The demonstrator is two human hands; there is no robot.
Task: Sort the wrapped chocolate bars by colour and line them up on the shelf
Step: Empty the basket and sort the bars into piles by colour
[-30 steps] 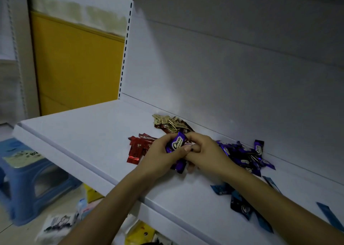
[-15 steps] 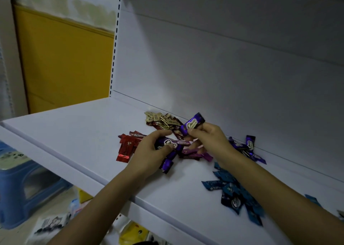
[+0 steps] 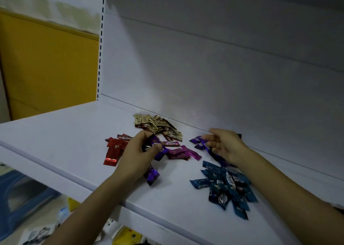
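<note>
On the white shelf (image 3: 65, 133) the wrapped bars lie in colour groups, and the magenta bars (image 3: 178, 151) sit in the middle of them all. Just left of the magenta bars, the left hand (image 3: 137, 151) is curled round a bundle of purple bars (image 3: 158, 147), thumb pressed on top; one end of the bundle pokes out under the wrist, nearer the shelf's front edge than the magenta bars. Right of the magenta bars, the right hand (image 3: 225, 146) is wide, fingers loosely spread over a loose purple heap (image 3: 196, 140) (whether the fingertips touch the wrappers cannot be told). Behind the magenta bars, toward the back panel, lies the gold pile (image 3: 158, 125). Farther left of the magenta bars, beyond the left hand, the red bars (image 3: 113, 147) lie side by side. In front of the magenta bars and to their right, the blue pile (image 3: 225, 185) fans out beneath the right forearm.
</note>
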